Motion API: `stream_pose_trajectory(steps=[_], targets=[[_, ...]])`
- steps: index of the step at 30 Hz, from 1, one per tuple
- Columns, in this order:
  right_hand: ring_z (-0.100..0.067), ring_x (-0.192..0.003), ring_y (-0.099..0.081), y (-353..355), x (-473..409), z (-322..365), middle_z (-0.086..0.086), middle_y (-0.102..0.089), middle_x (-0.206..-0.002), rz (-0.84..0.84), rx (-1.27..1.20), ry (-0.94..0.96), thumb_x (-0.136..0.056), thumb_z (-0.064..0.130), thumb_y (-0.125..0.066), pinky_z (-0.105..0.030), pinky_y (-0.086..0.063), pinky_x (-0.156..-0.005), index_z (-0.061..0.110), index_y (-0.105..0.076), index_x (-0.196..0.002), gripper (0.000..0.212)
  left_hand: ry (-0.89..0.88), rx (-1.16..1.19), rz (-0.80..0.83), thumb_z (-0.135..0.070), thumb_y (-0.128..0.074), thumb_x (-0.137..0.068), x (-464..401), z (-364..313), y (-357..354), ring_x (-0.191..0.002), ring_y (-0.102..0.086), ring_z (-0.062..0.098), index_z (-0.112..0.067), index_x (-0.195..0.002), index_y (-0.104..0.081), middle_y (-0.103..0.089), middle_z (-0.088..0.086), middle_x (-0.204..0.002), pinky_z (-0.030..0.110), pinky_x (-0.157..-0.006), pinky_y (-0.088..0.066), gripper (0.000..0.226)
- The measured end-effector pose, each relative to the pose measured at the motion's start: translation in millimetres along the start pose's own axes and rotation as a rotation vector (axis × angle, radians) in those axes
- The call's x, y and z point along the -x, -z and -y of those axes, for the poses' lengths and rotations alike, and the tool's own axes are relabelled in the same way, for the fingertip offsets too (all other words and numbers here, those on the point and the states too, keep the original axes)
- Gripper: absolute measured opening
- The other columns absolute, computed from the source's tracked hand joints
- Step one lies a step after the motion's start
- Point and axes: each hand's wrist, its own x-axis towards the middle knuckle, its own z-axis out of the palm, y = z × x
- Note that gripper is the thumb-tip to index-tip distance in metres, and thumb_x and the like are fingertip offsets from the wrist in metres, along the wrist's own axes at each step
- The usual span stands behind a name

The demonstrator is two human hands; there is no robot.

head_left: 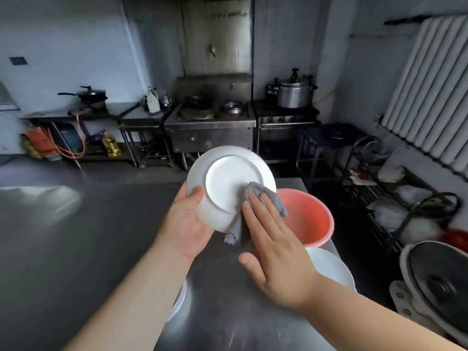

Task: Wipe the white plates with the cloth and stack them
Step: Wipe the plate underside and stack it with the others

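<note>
My left hand [188,224] holds a white plate [228,178] by its lower left rim, tilted up above the steel table, its underside facing me. My right hand [273,241] lies flat with fingers spread, pressing a grey cloth [272,198] against the plate's lower right underside; part of the cloth hangs below the rim. A stack of white plates [179,297] sits on the table, mostly hidden under my left forearm. More white plates [331,267] lie near the table's right edge, partly hidden by my right hand.
A pink plastic basin [311,219] stands on the steel table [76,236] just right of the plate. Beyond the table are a stove, pots and shelves. A wire rack with bags and a round appliance lid [440,282] stand to the right.
</note>
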Motion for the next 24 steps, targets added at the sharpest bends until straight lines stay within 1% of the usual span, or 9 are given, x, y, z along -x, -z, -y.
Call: stream_pose_trajectory(steps=[3, 4, 8, 10, 13, 16, 18, 22, 24], targets=[[-0.022, -0.163, -0.006, 22, -42, -15, -0.009, -0.010, -0.175, 0.008, -0.109, -0.107, -0.109, 0.047, -0.035, -0.052, -0.021, -0.129, 0.002, -0.019, -0.164, 0.073, 0.028, -0.043, 0.062, -0.013, -0.043, -0.105, -5, -13, 11, -0.136, -0.058, 0.039, -0.014, -0.150, -0.052, -0.063, 0.018, -0.144, 0.056, -0.111, -0.046, 0.046], [-0.020, -0.163, -0.008, 31, -60, -18, -0.008, -0.012, -0.175, 0.033, -0.142, -0.093, -0.109, 0.042, -0.038, -0.051, -0.021, -0.129, 0.002, -0.019, -0.164, 0.071, 0.051, -0.077, 0.105, -0.012, -0.046, -0.104, -6, -17, 13, -0.135, -0.058, 0.040, -0.014, -0.149, -0.053, -0.063, 0.019, -0.144, 0.055, -0.110, -0.048, 0.046], [-0.032, -0.156, -0.032, 41, -121, -10, -0.015, -0.040, -0.164, 0.143, 0.082, 0.290, -0.108, 0.030, -0.044, -0.052, -0.028, -0.125, -0.002, -0.039, -0.157, 0.059, 0.112, -0.110, 0.294, -0.005, -0.051, -0.100, -9, -28, 19, -0.121, -0.067, 0.033, -0.008, -0.140, -0.060, -0.063, 0.024, -0.138, 0.044, -0.102, -0.056, 0.042], [-0.033, -0.155, -0.035, 36, -142, -1, -0.015, -0.044, -0.162, 0.113, 0.127, 0.347, -0.108, 0.028, -0.044, -0.051, -0.028, -0.125, 0.000, -0.042, -0.156, 0.056, 0.090, -0.106, 0.321, -0.007, -0.052, -0.099, -14, -37, 24, -0.113, -0.069, 0.028, -0.008, -0.140, -0.059, -0.063, 0.022, -0.133, 0.042, -0.102, -0.055, 0.042], [-0.029, -0.160, -0.023, 21, -144, 5, -0.012, -0.033, -0.168, -0.015, 0.030, 0.148, -0.109, 0.020, -0.052, -0.049, -0.024, -0.128, 0.001, -0.034, -0.160, 0.058, 0.027, -0.106, 0.370, -0.008, -0.051, -0.101, -24, -55, 37, -0.126, -0.063, 0.034, -0.010, -0.149, -0.054, -0.058, 0.023, -0.146, 0.047, -0.106, -0.051, 0.048], [-0.023, -0.162, -0.012, -3, -124, 14, -0.005, -0.021, -0.173, -0.124, 0.024, -0.050, -0.108, 0.020, -0.047, -0.048, -0.020, -0.130, 0.005, -0.026, -0.164, 0.061, 0.024, -0.058, 0.357, -0.009, -0.048, -0.103, -29, -64, 52, -0.135, -0.058, 0.040, -0.010, -0.150, -0.054, -0.055, 0.024, -0.150, 0.047, -0.104, -0.053, 0.047], [-0.024, -0.162, -0.016, -13, -129, 17, -0.006, -0.024, -0.172, -0.114, 0.035, -0.066, -0.109, 0.020, -0.046, -0.048, -0.021, -0.129, 0.004, -0.030, -0.163, 0.059, 0.052, -0.063, 0.351, -0.009, -0.048, -0.104, -29, -62, 60, -0.136, -0.057, 0.041, -0.010, -0.150, -0.053, -0.055, 0.025, -0.151, 0.047, -0.103, -0.053, 0.046], [-0.028, -0.155, -0.034, -5, -176, 9, -0.013, -0.041, -0.164, -0.088, 0.048, -0.010, -0.108, 0.013, -0.048, -0.047, -0.027, -0.127, -0.003, -0.041, -0.156, 0.051, 0.038, -0.081, 0.365, -0.008, -0.048, -0.104, -33, -66, 65, -0.136, -0.057, 0.040, -0.010, -0.150, -0.053, -0.055, 0.024, -0.150, 0.045, -0.104, -0.053, 0.046], [-0.025, -0.158, -0.027, -12, -174, 13, -0.010, -0.034, -0.168, -0.145, 0.016, -0.066, -0.108, 0.013, -0.047, -0.042, -0.021, -0.129, 0.000, -0.038, -0.159, 0.053, -0.009, -0.031, 0.332, -0.010, -0.048, -0.102, -37, -75, 64, -0.138, -0.056, 0.040, -0.011, -0.150, -0.054, -0.056, 0.023, -0.151, 0.046, -0.107, -0.052, 0.048]])
